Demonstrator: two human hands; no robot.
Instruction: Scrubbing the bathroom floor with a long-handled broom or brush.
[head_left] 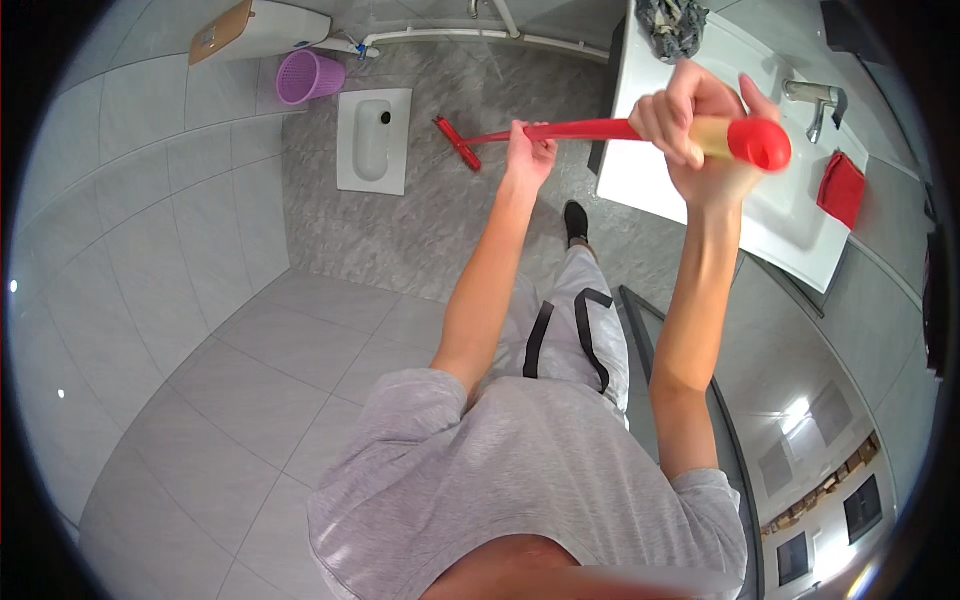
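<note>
A long red pole with a cream grip and red end cap, seemingly a floor squeegee (585, 130), stretches from my hands down to the floor. Its narrow red bar head lies on the grey tiles, to the right of the squat toilet (373, 140); whether it has a blade or bristles is too small to tell. My right hand (700, 120) wraps round the upper part by the cream grip, level with the washbasin. Lower down the pole, my left hand (530, 158) is closed around it.
A white washbasin counter (640, 165) with a metal faucet (815, 98) stands at right. A red cloth (843, 190) hangs at its edge, and a dark crumpled plastic bag (672, 28) sits on top. A purple basket (310, 77) is at far left, near pipes (440, 33).
</note>
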